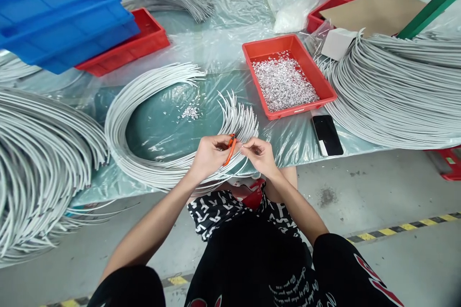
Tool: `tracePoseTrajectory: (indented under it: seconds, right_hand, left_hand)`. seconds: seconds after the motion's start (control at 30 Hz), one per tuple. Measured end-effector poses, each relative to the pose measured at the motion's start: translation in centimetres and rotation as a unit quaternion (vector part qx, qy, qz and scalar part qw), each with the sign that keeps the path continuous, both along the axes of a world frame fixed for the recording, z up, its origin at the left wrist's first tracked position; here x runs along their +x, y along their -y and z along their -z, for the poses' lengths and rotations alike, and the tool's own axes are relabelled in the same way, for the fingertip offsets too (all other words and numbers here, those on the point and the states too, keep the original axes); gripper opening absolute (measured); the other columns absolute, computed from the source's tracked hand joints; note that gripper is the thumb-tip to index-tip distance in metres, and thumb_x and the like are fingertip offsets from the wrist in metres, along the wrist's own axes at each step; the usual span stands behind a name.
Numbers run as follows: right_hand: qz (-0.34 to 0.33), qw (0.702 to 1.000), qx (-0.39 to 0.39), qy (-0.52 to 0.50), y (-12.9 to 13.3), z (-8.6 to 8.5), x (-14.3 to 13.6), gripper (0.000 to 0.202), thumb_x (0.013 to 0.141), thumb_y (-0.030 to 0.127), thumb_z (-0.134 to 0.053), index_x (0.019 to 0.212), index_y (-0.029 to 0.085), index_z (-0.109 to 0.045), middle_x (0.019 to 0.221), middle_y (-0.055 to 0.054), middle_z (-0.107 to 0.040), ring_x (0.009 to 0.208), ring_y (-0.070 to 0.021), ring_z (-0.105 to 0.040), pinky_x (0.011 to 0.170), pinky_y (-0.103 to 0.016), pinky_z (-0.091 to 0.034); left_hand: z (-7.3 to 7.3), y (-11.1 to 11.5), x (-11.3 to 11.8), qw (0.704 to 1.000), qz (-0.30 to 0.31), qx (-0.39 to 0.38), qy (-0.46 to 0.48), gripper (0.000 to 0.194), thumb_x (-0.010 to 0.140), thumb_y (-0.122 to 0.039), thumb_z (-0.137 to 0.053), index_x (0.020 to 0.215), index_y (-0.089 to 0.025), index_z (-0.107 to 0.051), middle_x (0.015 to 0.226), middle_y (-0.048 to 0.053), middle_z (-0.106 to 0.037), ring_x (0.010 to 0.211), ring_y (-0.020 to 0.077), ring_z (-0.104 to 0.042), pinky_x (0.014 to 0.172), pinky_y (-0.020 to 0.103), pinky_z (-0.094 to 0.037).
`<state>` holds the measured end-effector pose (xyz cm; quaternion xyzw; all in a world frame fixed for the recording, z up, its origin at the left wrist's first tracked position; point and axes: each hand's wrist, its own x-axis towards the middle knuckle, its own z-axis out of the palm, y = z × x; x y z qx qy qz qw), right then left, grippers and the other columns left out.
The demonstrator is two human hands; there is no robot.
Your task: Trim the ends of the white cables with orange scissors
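Observation:
My left hand (210, 157) is closed around small orange-handled pliers (231, 148), their dark jaws pointing away from me. Close beside it, my right hand (260, 154) pinches thumb and fingers together near the pliers; whatever is between the fingertips is too small to make out. Both hands are over the near side of a curved bundle of grey-white cables (118, 120), whose cut ends (239, 117) fan out just beyond my fingers. Inside the curve lies a little heap of shiny small pieces (190, 112) on the plastic-covered table (162, 129).
A red tray (272, 114) holds many tiny silvery pieces, with a phone (327, 135) beside it. Large cable bundles lie at right (392, 96) and left (43, 153). Blue crates (65, 14) rest over a red tray (151, 33). Green posts (428, 7) stand at right.

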<state>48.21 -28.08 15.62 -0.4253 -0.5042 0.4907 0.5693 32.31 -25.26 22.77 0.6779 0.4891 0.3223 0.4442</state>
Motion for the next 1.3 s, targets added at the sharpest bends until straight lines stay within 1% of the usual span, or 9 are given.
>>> tracePoseTrajectory:
  seconds: [0.07, 0.2, 0.3, 0.43, 0.6, 0.83, 1.0, 1.13, 1.3]
  right_hand:
    - [-0.007, 1.000, 0.001, 0.000, -0.07, 0.05, 0.02, 0.038, 0.083, 0.053, -0.073, 0.071, 0.019, -0.063, 0.068, -0.001, -0.062, 0.058, -0.0120, -0.051, 0.056, -0.027, -0.041]
    - [-0.039, 0.999, -0.001, -0.026, -0.28, 0.09, 0.11, 0.038, 0.083, 0.055, -0.073, 0.075, 0.018, -0.066, 0.069, -0.002, -0.067, 0.063, -0.0140, -0.059, 0.060, -0.027, -0.046]
    - [-0.053, 0.998, -0.005, -0.033, -0.42, 0.08, 0.08, 0.036, 0.083, 0.054, -0.073, 0.078, 0.018, -0.069, 0.069, -0.002, -0.069, 0.064, -0.0147, -0.062, 0.060, -0.027, -0.046]
    - [-0.047, 0.998, -0.005, -0.031, -0.56, 0.14, -0.07, 0.034, 0.083, 0.052, -0.074, 0.081, 0.019, -0.070, 0.072, -0.002, -0.070, 0.062, -0.0139, -0.062, 0.057, -0.026, -0.045]
    - [-0.036, 0.999, 0.002, -0.034, -0.61, 0.27, -0.14, 0.033, 0.082, 0.051, -0.075, 0.080, 0.018, -0.070, 0.072, -0.002, -0.070, 0.064, -0.0143, -0.063, 0.059, -0.026, -0.046]
    - [-0.050, 0.998, 0.006, -0.022, -0.47, 0.18, -0.03, 0.036, 0.086, 0.054, -0.070, 0.084, 0.018, -0.072, 0.073, -0.002, -0.072, 0.063, -0.0141, -0.062, 0.063, -0.028, -0.049]
    - [-0.060, 0.998, 0.007, -0.018, -0.40, 0.11, -0.01, 0.038, 0.088, 0.056, -0.067, 0.083, 0.018, -0.072, 0.074, -0.003, -0.072, 0.063, -0.0145, -0.061, 0.064, -0.028, -0.049]
    - [-0.064, 0.998, 0.010, -0.008, -0.36, -0.12, 0.12, 0.041, 0.089, 0.058, -0.064, 0.082, 0.018, -0.071, 0.075, -0.003, -0.072, 0.065, -0.0153, -0.061, 0.065, -0.029, -0.049]
    - [-0.068, 0.997, 0.023, -0.006, -0.33, -0.50, 0.30, 0.043, 0.091, 0.059, -0.061, 0.077, 0.018, -0.068, 0.074, -0.003, -0.070, 0.068, -0.0160, -0.062, 0.067, -0.029, -0.049]
  left_hand:
    - [0.18, -0.09, -0.05, 1.000, 0.004, 0.008, -0.002, 0.040, 0.071, -0.051, -0.081, 0.072, -0.012, -0.074, 0.066, 0.004, -0.067, 0.062, 0.0126, -0.056, 0.058, 0.022, -0.045]
    - [0.29, -0.24, -0.20, 1.000, 0.011, 0.012, 0.018, 0.034, 0.072, -0.046, -0.081, 0.071, -0.012, -0.074, 0.066, 0.004, -0.068, 0.061, 0.0121, -0.057, 0.059, 0.021, -0.046]
    - [0.37, -0.29, -0.32, 0.999, 0.006, 0.014, 0.030, 0.031, 0.072, -0.042, -0.082, 0.070, -0.012, -0.074, 0.065, 0.003, -0.068, 0.060, 0.0115, -0.057, 0.058, 0.021, -0.046]
    - [0.51, -0.35, -0.43, 0.999, -0.007, 0.017, 0.037, 0.031, 0.071, -0.042, -0.083, 0.067, -0.012, -0.073, 0.065, 0.003, -0.068, 0.059, 0.0110, -0.057, 0.058, 0.020, -0.047]
    - [0.52, -0.38, -0.46, 0.999, -0.012, 0.021, 0.021, 0.031, 0.071, -0.042, -0.082, 0.070, -0.012, -0.074, 0.064, 0.002, -0.067, 0.058, 0.0103, -0.055, 0.056, 0.020, -0.045]
    - [0.50, -0.53, -0.62, 0.999, 0.001, 0.033, 0.020, 0.032, 0.072, -0.041, -0.081, 0.063, -0.012, -0.070, 0.061, 0.002, -0.065, 0.057, 0.0102, -0.054, 0.057, 0.020, -0.045]
    - [0.62, -0.59, -0.80, 0.999, 0.015, 0.041, 0.014, 0.030, 0.074, -0.041, -0.079, 0.066, -0.013, -0.073, 0.064, 0.003, -0.068, 0.060, 0.0115, -0.058, 0.058, 0.021, -0.046]
    - [0.36, -0.43, -0.57, 0.999, 0.023, 0.045, 0.019, 0.026, 0.076, -0.037, -0.078, 0.066, -0.014, -0.074, 0.065, 0.003, -0.070, 0.060, 0.0118, -0.060, 0.059, 0.020, -0.047]
    - [-0.02, -0.33, -0.21, 0.998, 0.037, 0.049, 0.028, 0.027, 0.075, -0.036, -0.079, 0.062, -0.014, -0.072, 0.063, 0.003, -0.070, 0.060, 0.0122, -0.061, 0.060, 0.021, -0.048]
